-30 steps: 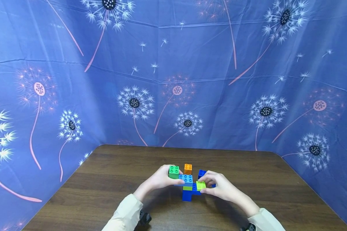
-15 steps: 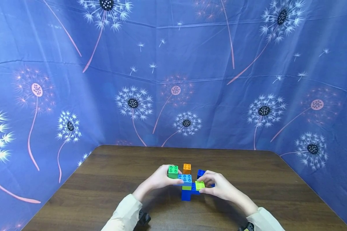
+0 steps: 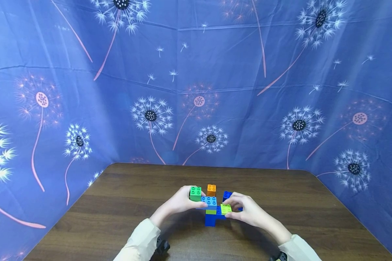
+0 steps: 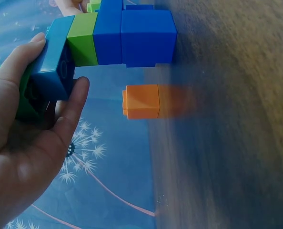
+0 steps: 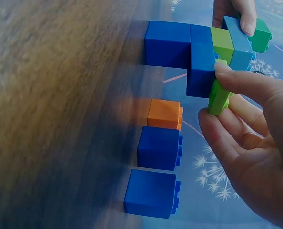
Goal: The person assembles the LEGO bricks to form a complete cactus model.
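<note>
A built stack of toy building bricks stands in the middle of the table. Its base is a dark blue brick [image 3: 210, 220], with another dark blue brick [image 5: 201, 62] jutting out above. Over these sit a lime brick [image 4: 83, 39], a light blue brick [image 3: 209, 202] and, at its left end, a green brick [image 3: 195, 193]. My left hand [image 3: 181, 201] grips the light blue brick between thumb and fingers. My right hand [image 3: 249, 211] pinches a thin lime brick [image 5: 219, 98] at the jutting blue brick; whether the studs are joined I cannot tell.
Behind the stack a loose orange brick [image 3: 211, 189] stands on the wooden table [image 3: 143, 185]. Two loose dark blue bricks, a nearer [image 5: 151, 193] and a farther one [image 5: 158, 148], show in the right wrist view. A dandelion-print cloth [image 3: 248, 123] hangs around the table.
The hands and bricks hold the same positions. Only the head view has shifted slightly.
</note>
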A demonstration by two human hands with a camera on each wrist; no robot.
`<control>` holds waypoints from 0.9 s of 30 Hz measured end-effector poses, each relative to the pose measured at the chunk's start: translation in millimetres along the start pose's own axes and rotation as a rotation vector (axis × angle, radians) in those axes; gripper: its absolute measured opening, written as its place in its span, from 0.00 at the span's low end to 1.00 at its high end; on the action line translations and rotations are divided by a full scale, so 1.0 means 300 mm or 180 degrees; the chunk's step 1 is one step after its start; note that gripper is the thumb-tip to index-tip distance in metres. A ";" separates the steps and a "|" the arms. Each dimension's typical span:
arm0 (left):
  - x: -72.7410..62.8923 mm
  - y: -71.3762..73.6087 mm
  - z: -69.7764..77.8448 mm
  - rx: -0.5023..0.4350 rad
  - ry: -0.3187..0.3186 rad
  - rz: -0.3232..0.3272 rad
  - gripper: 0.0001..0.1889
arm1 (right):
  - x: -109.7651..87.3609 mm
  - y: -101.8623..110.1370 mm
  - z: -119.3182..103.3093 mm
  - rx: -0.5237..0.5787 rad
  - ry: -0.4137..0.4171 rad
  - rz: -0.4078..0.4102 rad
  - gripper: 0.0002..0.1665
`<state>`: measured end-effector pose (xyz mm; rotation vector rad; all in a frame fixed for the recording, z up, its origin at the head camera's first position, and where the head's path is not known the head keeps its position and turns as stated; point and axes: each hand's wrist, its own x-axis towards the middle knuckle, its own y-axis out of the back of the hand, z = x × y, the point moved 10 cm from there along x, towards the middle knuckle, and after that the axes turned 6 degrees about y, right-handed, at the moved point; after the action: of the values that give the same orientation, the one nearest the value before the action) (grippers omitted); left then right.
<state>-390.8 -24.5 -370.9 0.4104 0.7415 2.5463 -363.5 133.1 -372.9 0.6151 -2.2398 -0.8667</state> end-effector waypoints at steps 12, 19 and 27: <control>-0.007 0.015 -0.004 0.0002 0.0058 0.0000 0.16 | 0.009 -0.003 -0.010 -0.0055 -0.0031 -0.0015 0.17; -0.004 0.010 -0.005 0.0008 0.0012 0.0007 0.18 | 0.010 0.005 -0.018 -0.0031 0.0085 -0.0014 0.19; -0.009 0.006 -0.010 -0.0023 0.0079 0.0008 0.16 | 0.004 0.007 -0.028 -0.0009 0.0123 -0.0041 0.22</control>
<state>-390.4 -28.6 -372.7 0.3780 0.7412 2.5599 -358.7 130.2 -366.1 0.6402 -2.2017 -0.8572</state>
